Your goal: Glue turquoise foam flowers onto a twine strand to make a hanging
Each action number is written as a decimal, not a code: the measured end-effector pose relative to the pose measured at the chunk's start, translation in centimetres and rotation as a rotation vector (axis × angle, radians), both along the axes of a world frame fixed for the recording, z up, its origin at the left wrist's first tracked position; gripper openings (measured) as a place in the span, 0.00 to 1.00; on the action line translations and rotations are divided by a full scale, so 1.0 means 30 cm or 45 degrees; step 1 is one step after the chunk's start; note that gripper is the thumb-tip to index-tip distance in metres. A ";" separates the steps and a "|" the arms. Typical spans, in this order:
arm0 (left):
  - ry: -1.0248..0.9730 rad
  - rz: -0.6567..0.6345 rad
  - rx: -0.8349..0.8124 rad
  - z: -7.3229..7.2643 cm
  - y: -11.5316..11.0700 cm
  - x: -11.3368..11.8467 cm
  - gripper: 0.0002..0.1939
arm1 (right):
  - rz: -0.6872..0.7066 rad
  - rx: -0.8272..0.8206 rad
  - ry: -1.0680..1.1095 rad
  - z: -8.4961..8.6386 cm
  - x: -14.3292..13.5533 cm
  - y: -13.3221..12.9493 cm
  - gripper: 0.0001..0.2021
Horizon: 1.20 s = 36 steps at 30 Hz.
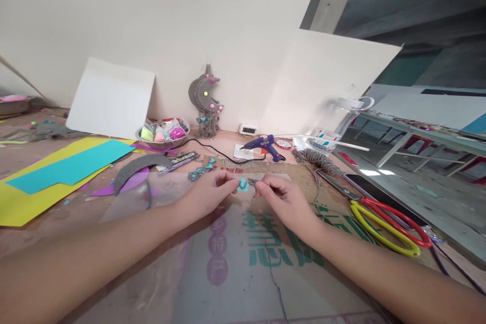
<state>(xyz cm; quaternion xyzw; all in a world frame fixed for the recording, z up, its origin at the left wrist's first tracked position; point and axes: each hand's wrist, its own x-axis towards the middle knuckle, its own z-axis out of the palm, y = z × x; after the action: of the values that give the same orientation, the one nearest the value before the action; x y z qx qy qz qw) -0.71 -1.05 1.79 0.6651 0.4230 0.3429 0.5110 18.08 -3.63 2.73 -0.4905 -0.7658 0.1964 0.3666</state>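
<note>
Over the plastic-covered work surface, my left hand [207,190] pinches the edge of a small turquoise cut-out [243,185] between thumb and fingers. Facing it from the right, my right hand [283,200] is closed in a pinch on a thin grey piece that looks like yarn, its end touching or very near the turquoise cut-out. A loose dark grey strand [277,288] trails over the plastic sheet below. Just beyond my left hand lie more grey and turquoise decorations [203,169]. The fingertips partly hide what they hold.
A blue glue gun [261,146] rests ahead, its black cord running left. Red-and-yellow scissors [391,228], a phone [379,195] and a grey yarn skein [317,161] lie right. Coloured sheets [68,167] and a bowl [163,143] are left; a grey moon ornament [205,93] hangs behind.
</note>
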 end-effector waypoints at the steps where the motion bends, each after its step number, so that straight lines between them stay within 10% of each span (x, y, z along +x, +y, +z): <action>1: -0.012 -0.006 -0.009 0.000 0.001 -0.001 0.14 | 0.024 -0.041 -0.039 0.001 -0.003 0.000 0.16; 36: 0.206 -0.101 0.284 0.012 -0.018 0.003 0.08 | 0.143 -0.363 0.232 -0.016 -0.005 0.012 0.10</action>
<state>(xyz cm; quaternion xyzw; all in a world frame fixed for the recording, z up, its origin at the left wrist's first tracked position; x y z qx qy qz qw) -0.63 -1.59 2.16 0.7595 0.3955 0.3126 0.4111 17.93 -3.27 2.25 -0.4742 -0.7200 0.3666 0.3498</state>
